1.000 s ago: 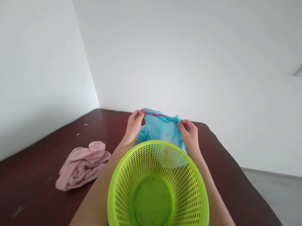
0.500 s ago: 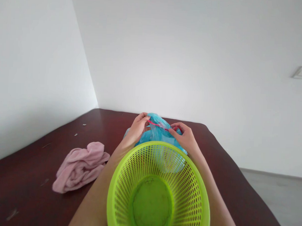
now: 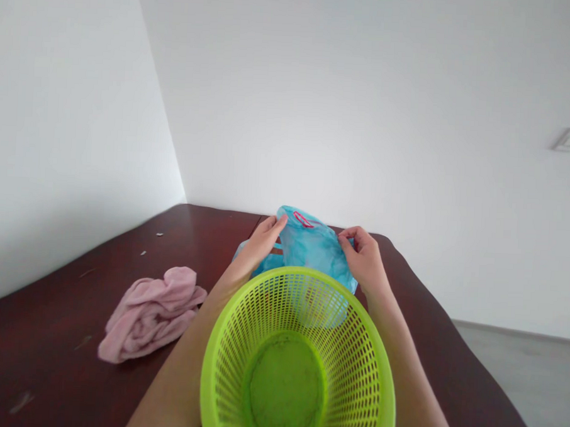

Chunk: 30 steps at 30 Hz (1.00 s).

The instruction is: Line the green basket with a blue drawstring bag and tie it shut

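Observation:
A thin blue plastic bag [image 3: 312,246] with a pink-red drawstring [image 3: 303,219] at its top edge is stretched between my two hands, beyond the basket. My left hand [image 3: 266,235] pinches its upper left edge between thumb and fingers. On the right side, my right hand [image 3: 361,251] grips the bag's edge with thumb and fingertips. Closest to me stands a lime-green perforated plastic basket [image 3: 287,390], its inside bare, between my forearms. It hides the lower part of the bag, which shows only through the holes.
A crumpled pink cloth [image 3: 153,315] lies left of my left forearm on the dark red-brown table [image 3: 204,229]. White walls rise behind and to the left. Small white scraps [image 3: 159,234] lie at the table's far left. A pale floor shows at right.
My right hand has moved right and the bag is spread wider and higher between my hands. The drawstring now shows as a short loop rather than a line stretched across to the right hand.

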{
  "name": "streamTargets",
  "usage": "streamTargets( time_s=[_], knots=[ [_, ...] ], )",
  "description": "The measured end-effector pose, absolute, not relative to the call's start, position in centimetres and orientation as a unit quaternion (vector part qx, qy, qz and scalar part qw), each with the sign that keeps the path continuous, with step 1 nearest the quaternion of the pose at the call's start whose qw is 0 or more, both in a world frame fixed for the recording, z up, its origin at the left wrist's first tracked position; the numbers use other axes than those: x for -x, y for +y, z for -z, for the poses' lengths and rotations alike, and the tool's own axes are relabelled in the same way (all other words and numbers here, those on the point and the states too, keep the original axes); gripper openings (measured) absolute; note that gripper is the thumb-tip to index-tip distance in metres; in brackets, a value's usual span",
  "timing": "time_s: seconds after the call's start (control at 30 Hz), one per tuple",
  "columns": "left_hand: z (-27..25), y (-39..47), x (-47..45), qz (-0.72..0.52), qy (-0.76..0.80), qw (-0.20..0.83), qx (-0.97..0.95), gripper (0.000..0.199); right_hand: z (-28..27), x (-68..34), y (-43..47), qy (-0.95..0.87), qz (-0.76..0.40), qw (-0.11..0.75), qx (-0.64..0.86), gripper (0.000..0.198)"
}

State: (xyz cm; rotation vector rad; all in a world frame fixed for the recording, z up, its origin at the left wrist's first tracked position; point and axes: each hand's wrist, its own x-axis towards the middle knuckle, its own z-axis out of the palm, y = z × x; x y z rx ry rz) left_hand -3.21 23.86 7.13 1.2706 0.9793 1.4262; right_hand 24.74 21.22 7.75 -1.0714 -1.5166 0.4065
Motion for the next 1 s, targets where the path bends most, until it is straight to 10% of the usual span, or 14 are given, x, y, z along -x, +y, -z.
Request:
streamTargets(
  time_s=[1.0],
  knots=[
    [-5.9,24.5,1.4,-0.54,0.331,0.48,-0.607,0.039,-8.5,-22.6,19.3,-0.52,-0.517,0.574,0.365,0.048]
  ],
)
